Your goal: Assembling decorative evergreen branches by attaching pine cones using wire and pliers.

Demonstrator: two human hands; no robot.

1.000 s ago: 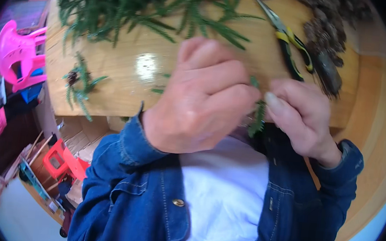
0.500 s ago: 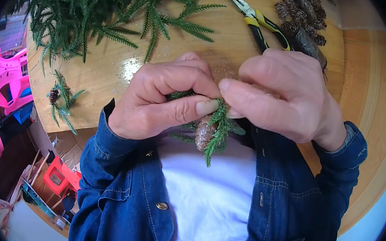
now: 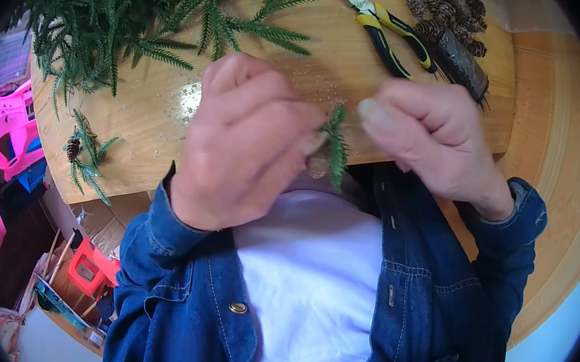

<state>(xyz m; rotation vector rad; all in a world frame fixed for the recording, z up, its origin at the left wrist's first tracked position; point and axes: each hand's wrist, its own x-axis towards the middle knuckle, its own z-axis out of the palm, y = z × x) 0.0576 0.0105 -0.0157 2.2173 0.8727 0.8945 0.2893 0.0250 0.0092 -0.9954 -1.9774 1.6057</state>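
My left hand [image 3: 244, 145], back turned up and slightly blurred, is closed on a green artificial pine sprig [image 3: 337, 154]. Beside the sprig, a brown pine cone [image 3: 317, 165] peeks out under the thumb, partly hidden by the fingers. To the right, my right hand [image 3: 441, 136] is held apart from the sprig, its thumb pressed to the curled fingers. Whatever it pinches, if anything, is too small or hidden to make out. Both hands hover over the near edge of the wooden table [image 3: 244, 79].
Green artificial branches [image 3: 110, 17] heap at the far left. Needle-nose pliers [image 3: 391, 41] with yellow-black handles lie beyond my right hand, beside a dark bundle of thin wires [image 3: 463, 61] and several pine cones [image 3: 449, 15]. A small sprig with a cone [image 3: 90, 151] lies left.
My right hand has drawn away from the sprig to the right. My left hand has turned over with its back up, raising the sprig and cone slightly.
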